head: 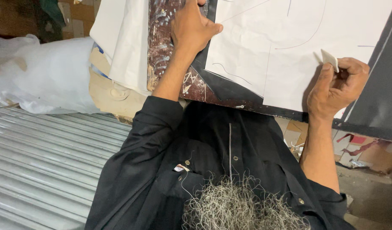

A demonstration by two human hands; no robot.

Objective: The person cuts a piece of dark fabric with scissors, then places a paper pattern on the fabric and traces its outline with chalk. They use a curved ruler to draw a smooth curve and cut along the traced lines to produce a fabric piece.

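Now our right hand [336, 87] pinches the white chalk wedge [330, 59] at the pale cloth's [285, 47] edge; our left hand [191, 27] lies flat, unclenched, on the dark table [170, 64]; better we keep strokes light, cloth pinned taut.

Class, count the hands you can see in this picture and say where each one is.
2. The left hand presses flat on the table's edge beside the white paper. The right hand pinches a white chalk piece at the paper's right side. None seem hidden.
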